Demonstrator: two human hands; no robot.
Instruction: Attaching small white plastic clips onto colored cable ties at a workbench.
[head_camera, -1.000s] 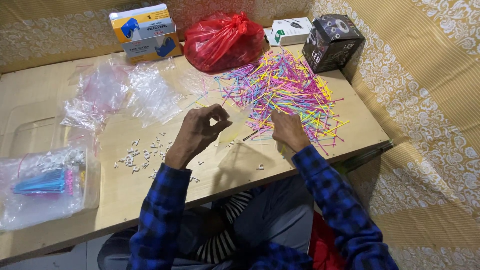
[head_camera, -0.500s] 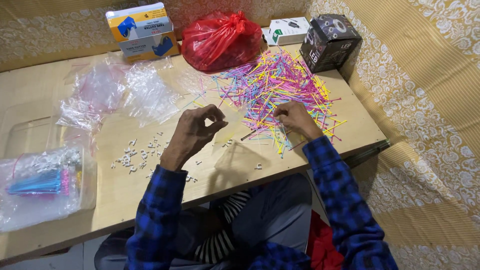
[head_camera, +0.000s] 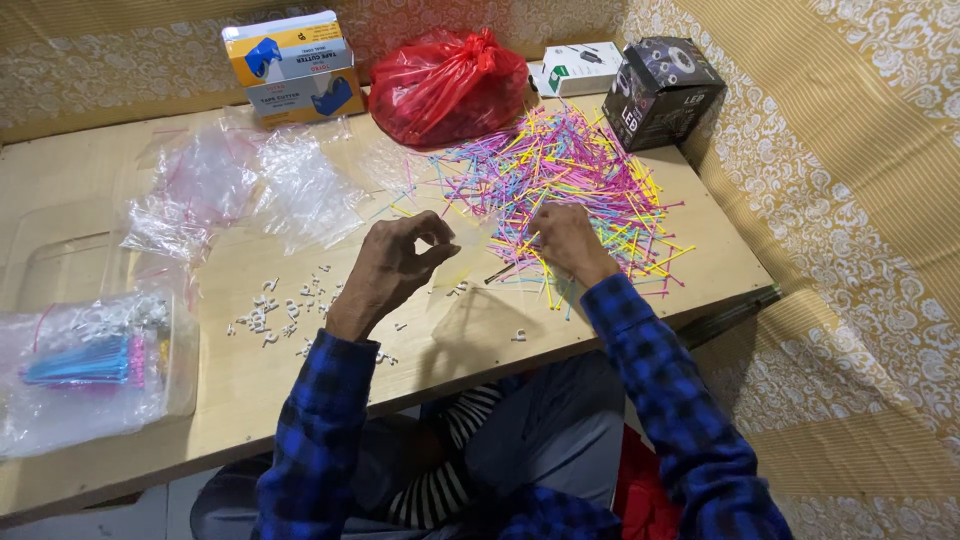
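Note:
A wide pile of thin coloured sticks in pink, yellow, blue and green covers the right part of the wooden table. My right hand lies on the near edge of the pile, fingers curled down onto some sticks. My left hand hovers just left of the pile, thumb and forefinger pinched together on what looks like a small clear bag. Small white bits lie scattered under and to the left of my left hand.
Crumpled clear bags lie at the left middle. A clear bag of blue sticks sits at the near left. Along the back stand stacked boxes, a red plastic bag, a white box and a black box.
My right hand has moved from the table's front edge up onto the stick pile. My left hand stays pinched in about the same place.

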